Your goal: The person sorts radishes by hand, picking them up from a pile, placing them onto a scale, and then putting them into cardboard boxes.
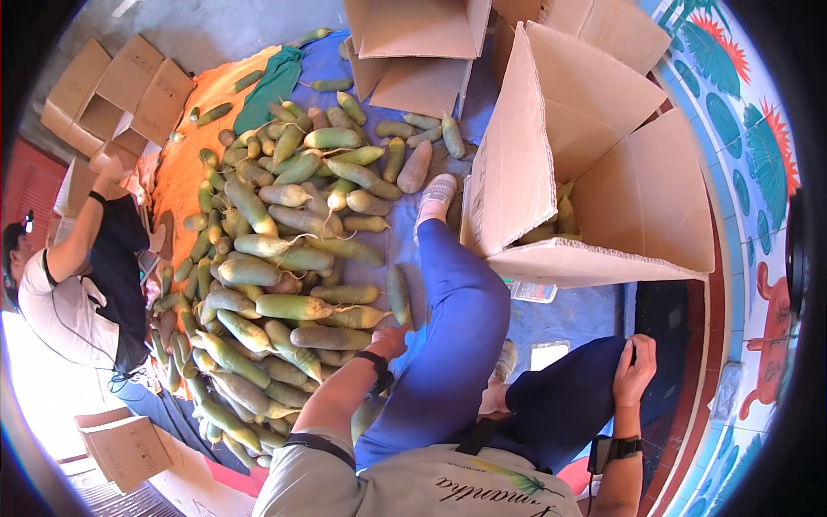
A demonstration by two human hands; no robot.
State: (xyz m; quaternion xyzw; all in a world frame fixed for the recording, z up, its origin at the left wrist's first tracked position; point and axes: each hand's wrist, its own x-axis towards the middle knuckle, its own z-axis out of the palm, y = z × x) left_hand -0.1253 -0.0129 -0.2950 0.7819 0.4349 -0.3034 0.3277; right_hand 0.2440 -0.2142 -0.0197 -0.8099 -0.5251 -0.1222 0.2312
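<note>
The green radishes (293, 306) lay heaped left of the frame's centre. My left leg (452, 319) stood between them and the open carton (646, 198) at upper right; another person (65, 297) was at far left. My left hand (389, 343) reached the heap's right edge, its grip I couldn't tell; well apart, my right hand (636, 370) draped loosely over my knee (594, 366).

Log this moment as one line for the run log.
left hand: beside heaped long green radishes, grip unclear | right hand: on dark blue trouser knee | open brown cardboard box: some radishes inside
</note>
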